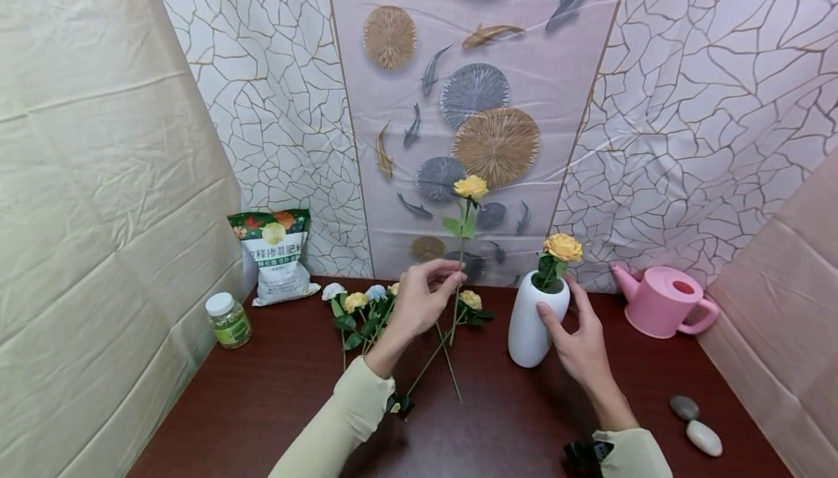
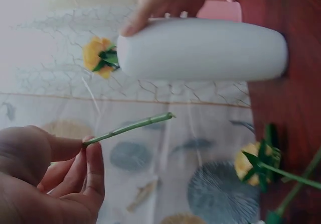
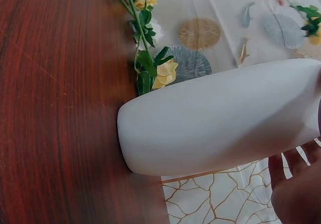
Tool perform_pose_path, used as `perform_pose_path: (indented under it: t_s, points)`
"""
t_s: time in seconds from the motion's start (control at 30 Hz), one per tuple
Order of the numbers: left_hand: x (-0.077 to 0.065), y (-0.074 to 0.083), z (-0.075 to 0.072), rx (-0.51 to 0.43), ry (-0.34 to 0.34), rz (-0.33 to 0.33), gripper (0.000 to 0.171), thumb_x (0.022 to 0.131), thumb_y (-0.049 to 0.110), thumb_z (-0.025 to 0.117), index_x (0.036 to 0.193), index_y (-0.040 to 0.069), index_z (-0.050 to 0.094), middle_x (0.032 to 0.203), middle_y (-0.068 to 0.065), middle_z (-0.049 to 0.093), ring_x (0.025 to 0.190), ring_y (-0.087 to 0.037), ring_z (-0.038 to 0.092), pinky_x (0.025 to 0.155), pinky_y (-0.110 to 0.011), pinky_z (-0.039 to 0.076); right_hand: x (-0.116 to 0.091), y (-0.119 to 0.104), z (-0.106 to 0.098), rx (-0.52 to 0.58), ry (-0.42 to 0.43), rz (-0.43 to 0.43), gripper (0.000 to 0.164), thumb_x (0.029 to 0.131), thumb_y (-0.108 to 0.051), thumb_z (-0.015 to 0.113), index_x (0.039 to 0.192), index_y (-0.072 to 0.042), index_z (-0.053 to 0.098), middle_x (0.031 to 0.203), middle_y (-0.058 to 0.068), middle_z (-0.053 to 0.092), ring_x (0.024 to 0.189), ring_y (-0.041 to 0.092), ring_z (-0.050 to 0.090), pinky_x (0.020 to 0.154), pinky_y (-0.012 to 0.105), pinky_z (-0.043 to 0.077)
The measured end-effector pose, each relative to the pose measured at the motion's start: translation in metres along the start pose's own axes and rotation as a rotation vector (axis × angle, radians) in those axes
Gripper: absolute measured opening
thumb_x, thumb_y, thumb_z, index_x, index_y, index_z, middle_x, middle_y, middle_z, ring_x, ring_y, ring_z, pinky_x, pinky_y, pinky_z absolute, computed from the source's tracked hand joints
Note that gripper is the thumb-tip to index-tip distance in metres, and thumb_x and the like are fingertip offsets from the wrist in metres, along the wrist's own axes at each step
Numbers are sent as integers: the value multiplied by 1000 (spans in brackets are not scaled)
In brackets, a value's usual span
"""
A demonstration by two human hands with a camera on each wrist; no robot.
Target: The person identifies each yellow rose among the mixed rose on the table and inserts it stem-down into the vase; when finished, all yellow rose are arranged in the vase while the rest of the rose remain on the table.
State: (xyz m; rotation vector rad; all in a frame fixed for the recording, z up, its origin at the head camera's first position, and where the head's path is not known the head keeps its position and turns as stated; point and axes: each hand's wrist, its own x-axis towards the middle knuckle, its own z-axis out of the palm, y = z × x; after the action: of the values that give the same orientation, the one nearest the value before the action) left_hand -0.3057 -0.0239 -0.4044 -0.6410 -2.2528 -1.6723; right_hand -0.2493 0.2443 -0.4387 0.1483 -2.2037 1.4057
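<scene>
My left hand (image 1: pixel 422 296) pinches the green stem (image 2: pixel 133 127) of a yellow rose (image 1: pixel 471 188) between thumb and fingertips. The rose stands upright, its bloom above the hand and the cut stem end below it. To its right is a white vase (image 1: pixel 527 329) on the table, tilted slightly. Another yellow rose (image 1: pixel 563 247) sits in the vase, its bloom just over the mouth. My right hand (image 1: pixel 583 340) grips the vase near its rim, thumb on the front and fingers round the right side. Part of those fingers is hidden behind the vase.
Several white, yellow and blue flowers (image 1: pixel 356 302) lie on the dark red table (image 1: pixel 281 391), partly behind the left hand. A fertilizer bag (image 1: pixel 280 256) and a white-lidded jar (image 1: pixel 229 321) stand left. A pink watering can (image 1: pixel 664 302) and two stones (image 1: pixel 703 438) are at right.
</scene>
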Motion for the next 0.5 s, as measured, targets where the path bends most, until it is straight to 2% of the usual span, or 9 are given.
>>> perform_pose_path:
  t_s: [0.23,0.4,0.5]
  points:
    - [23,31,13,-103,82,111,24,100,23,64,121,15,71,105,2,78,95,-11,74,84,-24,60,0,0,-1,-1,-3,-2,68,94,-19,73,154,-15,41,143,11,56,122,-4,49,101,4,35]
    - [40,48,26,-262,164,180,25,100,20,64,120,7,70,107,-5,77,97,-21,75,84,-32,62,0,0,-2,-13,-12,14,69,94,-22,72,154,-15,39,148,10,53,125,-4,47,102,5,33]
    - [47,55,34,-331,222,196,22,100,16,64,117,5,69,109,-9,76,99,-25,74,85,-32,62,0,1,-2,-24,-18,24,69,95,-24,72,155,-15,39,150,8,51,126,-4,46,102,5,33]
